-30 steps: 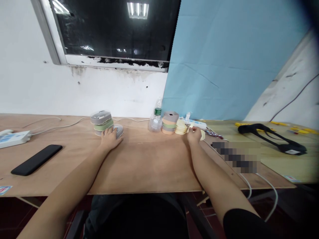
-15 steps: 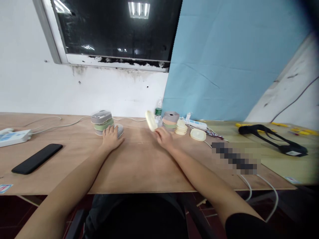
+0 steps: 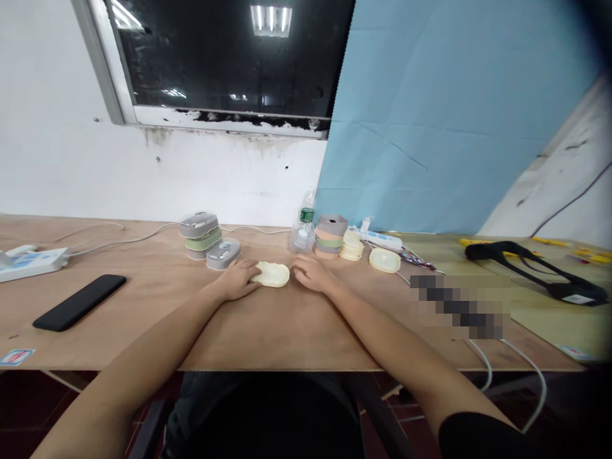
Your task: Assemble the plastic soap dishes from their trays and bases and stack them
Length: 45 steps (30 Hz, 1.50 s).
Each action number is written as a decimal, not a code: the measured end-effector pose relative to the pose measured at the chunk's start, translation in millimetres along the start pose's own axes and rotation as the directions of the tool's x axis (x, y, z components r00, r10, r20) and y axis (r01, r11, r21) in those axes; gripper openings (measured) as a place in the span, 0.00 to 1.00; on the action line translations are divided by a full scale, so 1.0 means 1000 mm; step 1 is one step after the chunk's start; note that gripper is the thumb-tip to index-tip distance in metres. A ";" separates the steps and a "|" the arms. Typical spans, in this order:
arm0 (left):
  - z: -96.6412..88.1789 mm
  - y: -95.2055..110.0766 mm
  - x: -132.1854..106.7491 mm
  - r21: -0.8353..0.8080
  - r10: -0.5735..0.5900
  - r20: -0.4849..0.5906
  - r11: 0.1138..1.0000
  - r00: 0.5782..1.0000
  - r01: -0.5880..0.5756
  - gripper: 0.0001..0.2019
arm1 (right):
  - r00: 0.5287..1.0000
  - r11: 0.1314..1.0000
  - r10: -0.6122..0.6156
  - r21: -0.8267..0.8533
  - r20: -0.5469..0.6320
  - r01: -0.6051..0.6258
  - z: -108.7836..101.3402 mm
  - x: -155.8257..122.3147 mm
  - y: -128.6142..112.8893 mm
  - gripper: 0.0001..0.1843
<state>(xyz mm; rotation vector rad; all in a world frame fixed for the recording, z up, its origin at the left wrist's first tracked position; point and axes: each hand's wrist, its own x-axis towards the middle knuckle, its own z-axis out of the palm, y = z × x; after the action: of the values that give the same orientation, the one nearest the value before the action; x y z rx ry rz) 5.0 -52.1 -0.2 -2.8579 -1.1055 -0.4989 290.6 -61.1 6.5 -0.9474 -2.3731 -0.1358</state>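
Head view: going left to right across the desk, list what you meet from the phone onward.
phone, left hand, cream lid, right hand, coloured stack, second cream lid

Right of the right grip (image 3: 313, 273), a pixelated patch (image 3: 459, 306) blurs the worktop (image 3: 268, 331) and whatever lies there. Just beyond it, a colored tangle (image 3: 415, 258) is too small to tell apart. Far left of the left grip (image 3: 236, 280), a sticker (image 3: 17, 356) is unreadable; the left forearm (image 3: 129, 357) runs off the bottom edge.
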 end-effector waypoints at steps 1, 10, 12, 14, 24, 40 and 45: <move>-0.002 0.001 0.001 -0.021 0.003 -0.002 1.000 1.000 -0.003 0.19 | 0.999 1.000 0.030 0.006 -0.031 -0.030 -0.001 -0.001 0.003 0.10; -0.019 0.007 -0.001 -0.218 -0.074 -0.164 0.975 0.984 0.037 0.24 | 0.789 0.928 0.340 0.044 -0.512 -0.371 -0.011 -0.009 0.049 0.13; -0.016 0.003 -0.003 -0.167 -0.014 -0.060 0.986 0.998 0.004 0.31 | 0.789 0.918 0.377 0.078 -0.485 -0.390 -0.011 -0.013 0.055 0.15; -0.012 0.000 -0.003 -0.135 -0.008 0.013 0.991 1.000 0.010 0.33 | 0.801 0.909 0.410 0.119 -0.436 -0.400 -0.009 -0.014 0.053 0.17; -0.018 0.008 0.000 -0.173 -0.214 -0.192 0.968 0.958 0.182 0.22 | 0.889 0.910 0.335 0.138 0.313 -0.391 0.019 0.000 0.007 0.42; -0.003 -0.010 0.008 -0.463 -0.419 -0.217 0.839 0.882 0.285 0.22 | 0.803 0.917 0.373 -0.050 0.464 -0.397 0.015 0.009 0.007 0.50; 0.000 -0.010 0.007 -0.423 -0.410 -0.168 0.851 0.896 0.310 0.20 | 0.808 0.928 0.328 -0.006 0.489 -0.373 0.015 0.004 0.002 0.51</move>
<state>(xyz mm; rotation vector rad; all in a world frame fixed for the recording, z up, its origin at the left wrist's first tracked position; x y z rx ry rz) 3.6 -39.8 0.8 -2.7608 -1.6672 -1.1952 282.0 -53.2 -4.5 -1.4991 -2.5516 0.3988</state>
